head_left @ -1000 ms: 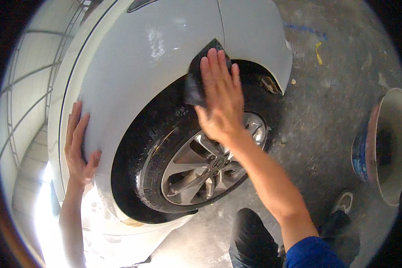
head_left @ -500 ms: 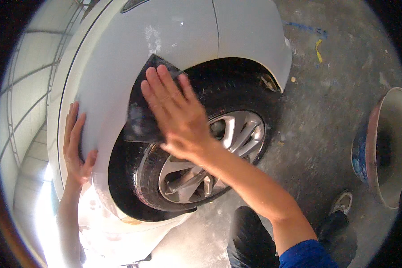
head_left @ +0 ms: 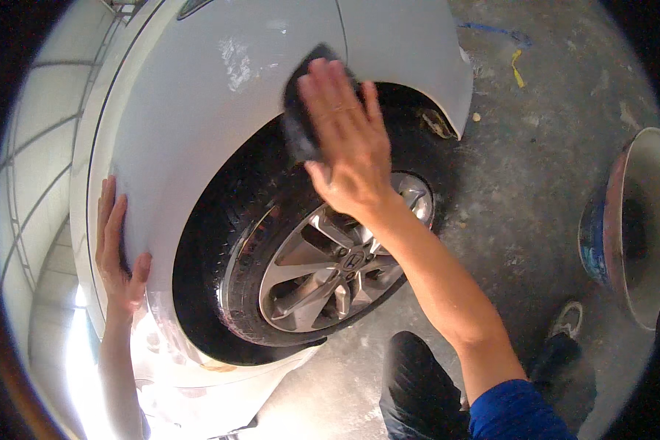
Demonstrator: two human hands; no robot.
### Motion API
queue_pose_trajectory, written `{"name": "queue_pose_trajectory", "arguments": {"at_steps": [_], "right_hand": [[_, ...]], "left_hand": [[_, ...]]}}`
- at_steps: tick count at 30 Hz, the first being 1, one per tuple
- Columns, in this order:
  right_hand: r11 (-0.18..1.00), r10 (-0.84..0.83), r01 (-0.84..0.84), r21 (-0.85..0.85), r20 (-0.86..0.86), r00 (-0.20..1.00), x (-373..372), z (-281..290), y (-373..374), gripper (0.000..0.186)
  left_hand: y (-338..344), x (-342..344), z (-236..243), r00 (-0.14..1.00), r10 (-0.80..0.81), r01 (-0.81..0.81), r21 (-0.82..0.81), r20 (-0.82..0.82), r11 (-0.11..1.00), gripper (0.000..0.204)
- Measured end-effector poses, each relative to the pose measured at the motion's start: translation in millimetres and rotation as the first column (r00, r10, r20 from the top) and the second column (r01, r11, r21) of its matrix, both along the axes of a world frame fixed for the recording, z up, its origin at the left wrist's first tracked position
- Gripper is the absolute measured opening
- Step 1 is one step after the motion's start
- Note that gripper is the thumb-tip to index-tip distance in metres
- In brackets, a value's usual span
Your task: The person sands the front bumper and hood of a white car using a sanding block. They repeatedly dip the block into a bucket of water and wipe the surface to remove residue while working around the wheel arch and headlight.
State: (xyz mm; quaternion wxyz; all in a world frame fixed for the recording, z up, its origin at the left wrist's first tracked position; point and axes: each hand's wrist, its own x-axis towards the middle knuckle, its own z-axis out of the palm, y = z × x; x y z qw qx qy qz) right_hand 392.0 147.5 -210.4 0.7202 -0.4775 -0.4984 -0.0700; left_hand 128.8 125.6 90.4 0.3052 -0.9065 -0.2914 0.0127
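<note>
Under the flat fingers of my right hand (head_left: 352,154) is a black sheet of sandpaper (head_left: 298,110), pressed on the fender along the top of the wheel arch. My thumb rests by the sheet's lower edge, and the hand and sheet are slightly blurred. My left hand (head_left: 117,249) lies on the pale car fender (head_left: 169,125) further left, thumb apart from the fingers, holding nothing. A chalky white patch (head_left: 235,64) shows on the paint left of the sheet. The tyre (head_left: 235,257) and silver wheel rim (head_left: 293,286) stand below my right hand.
A large round tub (head_left: 612,227) stands on the concrete floor (head_left: 513,183) at the right. A yellow scrap (head_left: 518,70) and a blue strip (head_left: 491,29) lie beyond the car. My dark-trousered knee (head_left: 411,374) and a shoe (head_left: 567,320) are at the bottom right.
My right hand has slid with the sandpaper to the right and up along the arch edge, uncovering the fender's left part. My left hand stays resting on the fender.
</note>
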Motion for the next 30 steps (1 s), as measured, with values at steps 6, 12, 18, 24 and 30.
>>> {"name": "queue_pose_trajectory", "arguments": {"at_steps": [6,12,18,24,30], "right_hand": [[0.992,-0.101,0.093,-0.088,-0.097,0.990,-16,6,0,0.078],[0.994,-0.078,0.063,-0.091,-0.163,0.984,-25,8,-6,0.075],[0.980,-0.182,0.166,-0.108,-0.164,0.969,3,19,15,0.070],[0.991,-0.112,0.101,-0.084,-0.129,0.985,-20,-6,0,0.076],[0.992,-0.083,0.072,-0.105,-0.101,0.991,-5,-1,-6,0.071]], "left_hand": [[5,5,1,1.000,-0.022,0.022,-0.011,0.006,1.000,0.080],[2,1,-1,1.000,-0.003,0.003,0.002,0.004,1.000,0.080],[3,3,2,1.000,-0.002,0.002,-0.004,-0.018,1.000,0.082],[2,0,3,1.000,-0.005,0.005,-0.018,-0.005,1.000,0.084],[4,3,4,1.000,-0.006,0.006,-0.025,-0.014,1.000,0.082]]}}
